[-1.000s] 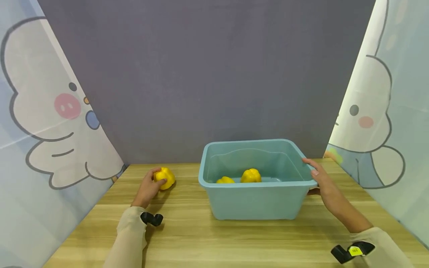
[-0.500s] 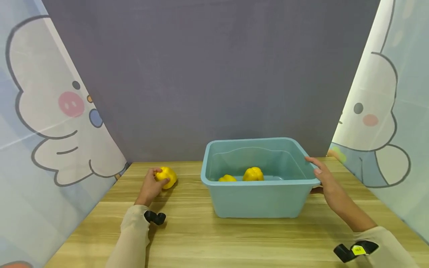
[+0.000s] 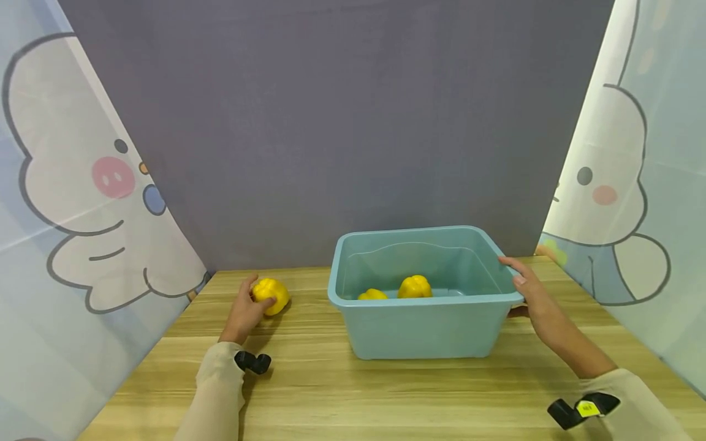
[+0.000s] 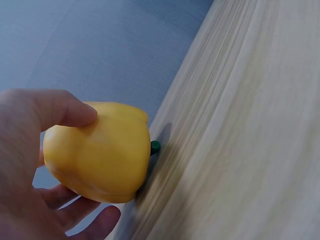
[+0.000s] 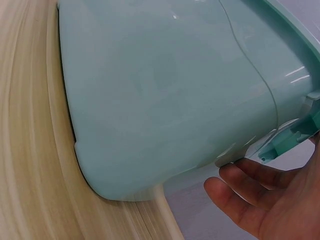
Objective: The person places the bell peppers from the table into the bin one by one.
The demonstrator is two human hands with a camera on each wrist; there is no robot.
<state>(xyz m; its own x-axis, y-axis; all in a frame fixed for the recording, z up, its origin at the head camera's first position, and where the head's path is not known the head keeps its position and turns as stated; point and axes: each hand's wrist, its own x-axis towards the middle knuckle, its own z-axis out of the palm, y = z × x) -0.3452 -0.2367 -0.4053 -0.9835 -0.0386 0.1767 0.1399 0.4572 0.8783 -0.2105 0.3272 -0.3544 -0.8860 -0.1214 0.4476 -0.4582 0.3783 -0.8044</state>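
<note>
A: Left hand point(image 3: 244, 309): fingers curled round yellow pepper point(image 3: 271, 295) on table point(image 3: 331, 392), left of tub point(image 3: 419, 331). Green stem visible at left wrist only.

B: Right hand point(image 3: 532, 297): thumb over tub rim, fingers beneath per right wrist. Two peppers point(image 3: 414, 286) inside, head view only.

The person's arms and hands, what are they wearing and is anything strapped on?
Both arms wear long beige sleeves down to the wrist; the left hand and right hand are bare, without gloves. A small black device sits at the left cuff, and a black device with a yellow label at the right cuff.
</note>
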